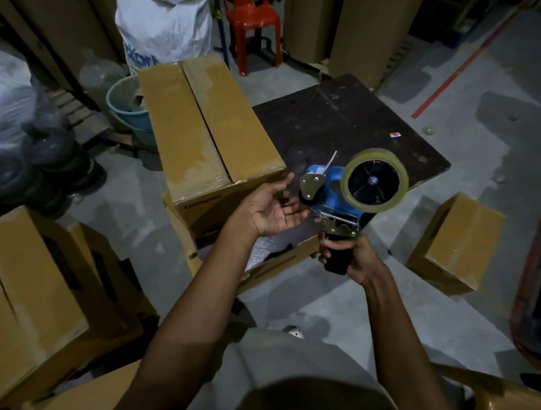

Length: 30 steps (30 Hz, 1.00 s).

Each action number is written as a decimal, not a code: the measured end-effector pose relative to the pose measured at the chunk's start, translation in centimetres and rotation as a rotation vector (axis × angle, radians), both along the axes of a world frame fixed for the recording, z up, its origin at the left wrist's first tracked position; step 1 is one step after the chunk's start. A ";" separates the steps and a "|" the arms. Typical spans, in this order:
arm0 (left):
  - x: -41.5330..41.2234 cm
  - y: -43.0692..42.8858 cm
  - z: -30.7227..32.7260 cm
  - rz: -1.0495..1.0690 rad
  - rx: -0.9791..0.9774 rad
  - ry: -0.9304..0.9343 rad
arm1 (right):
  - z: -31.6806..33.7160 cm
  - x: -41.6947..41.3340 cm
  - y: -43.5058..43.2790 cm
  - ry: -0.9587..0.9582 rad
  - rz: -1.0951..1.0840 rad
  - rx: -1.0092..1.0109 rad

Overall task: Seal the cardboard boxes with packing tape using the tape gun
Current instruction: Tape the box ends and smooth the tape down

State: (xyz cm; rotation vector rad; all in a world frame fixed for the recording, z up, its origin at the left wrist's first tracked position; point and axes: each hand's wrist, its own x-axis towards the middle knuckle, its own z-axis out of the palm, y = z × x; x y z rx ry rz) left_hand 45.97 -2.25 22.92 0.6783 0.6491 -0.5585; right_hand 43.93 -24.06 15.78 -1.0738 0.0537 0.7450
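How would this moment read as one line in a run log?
right hand: grips tape gun handle | left hand: open, palm up, beside gun | long box: tape on top

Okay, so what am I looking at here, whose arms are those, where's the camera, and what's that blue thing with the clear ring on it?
There is no machine here. This is one picture from a camera worn on a person's head, looking down at their own two arms. The right hand grips the black handle of a tape gun, the blue tool. The clear ring is its tape roll. The left hand is open, palm up, close to the gun's front end; I cannot tell whether it touches it. Ahead is a dark table. At the table's left edge stands a long box, flaps closed, with what looks like clear tape over its top seam. More boxes sit on the floor: a small box on the right and bigger boxes on the left.
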 end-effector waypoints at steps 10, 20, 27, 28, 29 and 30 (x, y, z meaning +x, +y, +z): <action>-1.6 1.2 -1.2 0.068 -0.126 0.017 | -0.6 0.4 -0.5 -0.090 -0.006 -0.310; -4.0 4.1 -1.0 -0.017 0.205 -0.039 | 0.6 1.0 0.8 -0.325 0.016 -0.372; -5.1 7.9 0.4 0.002 0.707 -0.103 | 1.9 4.2 3.8 -0.561 0.132 -0.607; -5.0 8.5 0.7 0.036 0.742 -0.105 | 2.4 4.8 4.5 -0.619 0.160 -0.615; -4.8 9.2 1.0 0.057 0.789 -0.108 | 3.0 5.4 5.2 -0.687 0.207 -0.625; -4.5 9.9 1.1 0.066 0.849 -0.102 | 3.8 6.1 6.1 -0.762 0.262 -0.646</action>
